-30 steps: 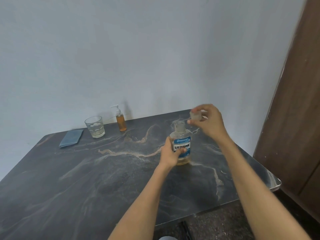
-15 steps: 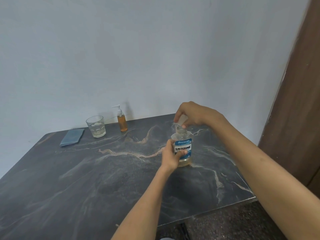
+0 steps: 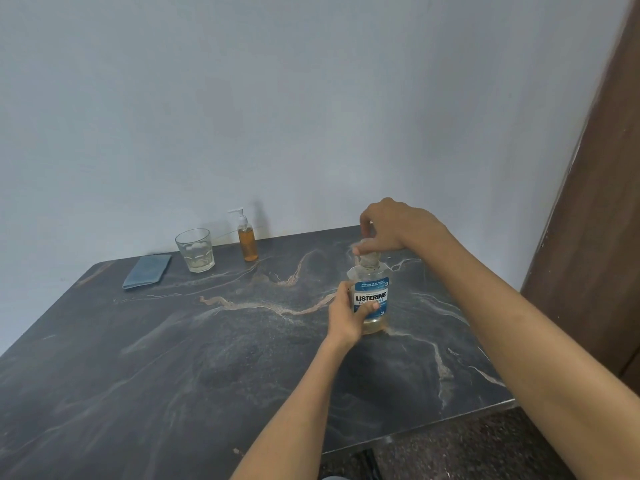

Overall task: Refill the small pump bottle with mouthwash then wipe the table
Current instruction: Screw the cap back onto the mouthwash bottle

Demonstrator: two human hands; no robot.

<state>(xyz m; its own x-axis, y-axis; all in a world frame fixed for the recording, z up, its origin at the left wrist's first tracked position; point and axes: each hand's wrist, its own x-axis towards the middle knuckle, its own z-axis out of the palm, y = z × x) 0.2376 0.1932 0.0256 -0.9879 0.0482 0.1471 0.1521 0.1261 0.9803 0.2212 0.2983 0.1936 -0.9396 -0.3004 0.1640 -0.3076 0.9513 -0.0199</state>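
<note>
While the left hand [image 3: 349,315] wraps round the label side of the mouthwash bottle [image 3: 372,299] and pins it upright on the counter [image 3: 173,375], the right hand [image 3: 391,226] sits on top of it, fingers pinched together around the clear cap [image 3: 367,252] at the neck. Whether the cap is being screwed on or off I cannot tell from here. The mouthwash bottle looks low, with only a band of amber liquid at its bottom.

The small pump bottle [image 3: 246,237] stands well away from the mouthwash bottle, back and to its left against the wall, with its pump head in place and amber liquid up to its shoulder. That suggests to me the refill may be finished and the big bottle is being closed, though I would not swear to it. Wiping looks not yet started: the folded blue cloth [image 3: 148,276] lies flat, farther left of the mouthwash bottle than anything else.

Between cloth and pump bottle stands a glass tumbler [image 3: 195,251], just beside the pump bottle, with a little pale liquid in it. For a full wipe, the tumbler and both bottles would need lifting or working around. I see no obvious spill on the veined dark surface, though the pattern could hide one.
</note>
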